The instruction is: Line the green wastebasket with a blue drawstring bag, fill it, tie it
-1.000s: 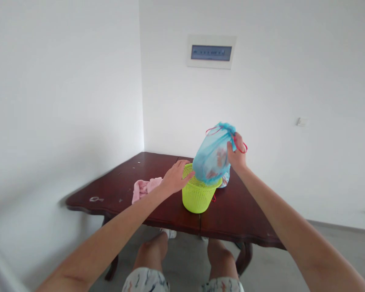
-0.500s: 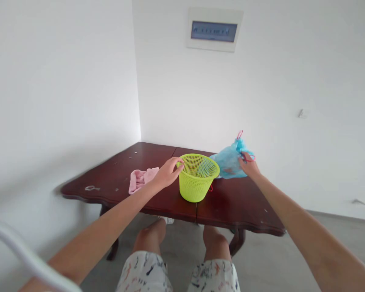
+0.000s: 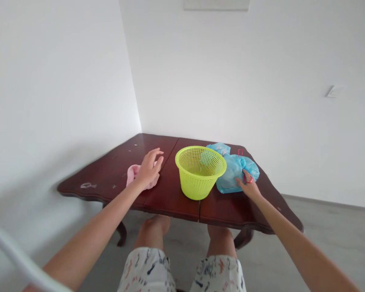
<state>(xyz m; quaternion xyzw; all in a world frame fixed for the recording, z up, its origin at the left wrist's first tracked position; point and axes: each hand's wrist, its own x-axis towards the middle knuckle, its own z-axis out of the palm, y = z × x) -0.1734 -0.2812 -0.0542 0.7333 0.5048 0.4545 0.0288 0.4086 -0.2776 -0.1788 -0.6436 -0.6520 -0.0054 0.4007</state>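
My left hand point(image 3: 150, 170) hovers over a folded pink cloth point(image 3: 132, 174), its fingers apart and nothing in them; it hides much of the cloth. My right hand point(image 3: 250, 188) is at a light blue plastic bag point(image 3: 229, 172) with red drawstrings. Its thumb and fingers are spread against the bag's near right side, and a red loop lies across the fingers. The bag rests on the table, bulging, with contents I cannot make out. Between my hands a yellow-green mesh basket point(image 3: 194, 186) stands upright, with nothing visible inside.
The dark red wooden table point(image 3: 170, 202) has a scalloped edge and a seam down its middle. A second blue plastic bundle point(image 3: 219, 148) lies behind the basket. White walls border the table at the left and back. My knees are under the front edge.
The blue bag has come down onto the table with my right hand. My left hand has left the basket's rim and moved left over the pink cloth. The view has tilted down.
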